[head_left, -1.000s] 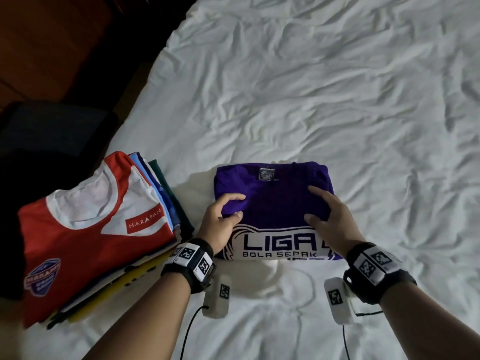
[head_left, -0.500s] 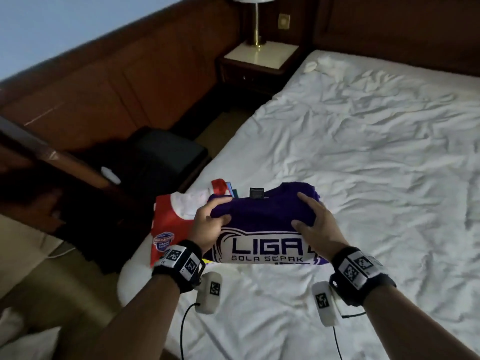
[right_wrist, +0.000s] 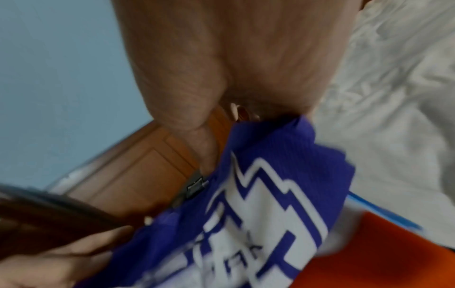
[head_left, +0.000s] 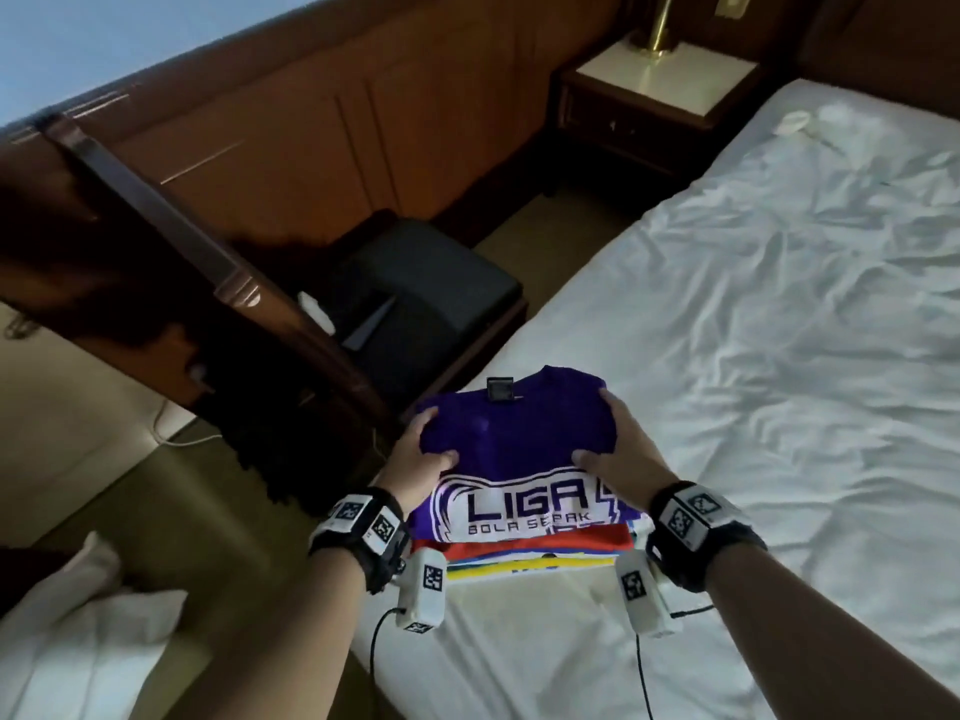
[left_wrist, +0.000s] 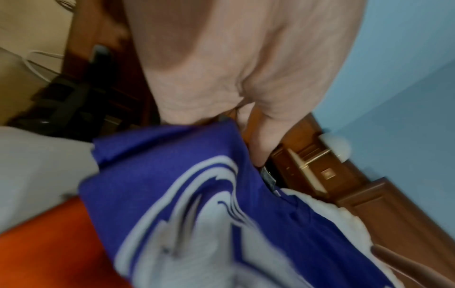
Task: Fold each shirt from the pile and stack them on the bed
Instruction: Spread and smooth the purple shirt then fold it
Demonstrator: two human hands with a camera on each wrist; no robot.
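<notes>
The folded purple shirt (head_left: 514,439) is held at its two sides: the left hand (head_left: 415,459) grips the left edge with the thumb on top and the fingers curled underneath, and the right hand (head_left: 621,449) grips the right edge in the same way. In both wrist views the fabric is seen pinched between thumb and fingers, though these views are blurred.

The shirt is positioned directly over the stack of folded shirts (head_left: 530,556) near the left edge of the bed (head_left: 779,356); red, blue and yellow edges of the stack show below its printed front. Whether the shirt already rests fully on the stack or is just above it cannot be told.

The step in hand is judged to be the placing of a finished fold onto the stack. The next move is judged to call for the shirt to be lowered squarely, edges aligned with the red shirt beneath, and for both grips to be released together so that the fold is not dragged open. No unfolded pile is in view, so how far along the task stands cannot be told.
</notes>
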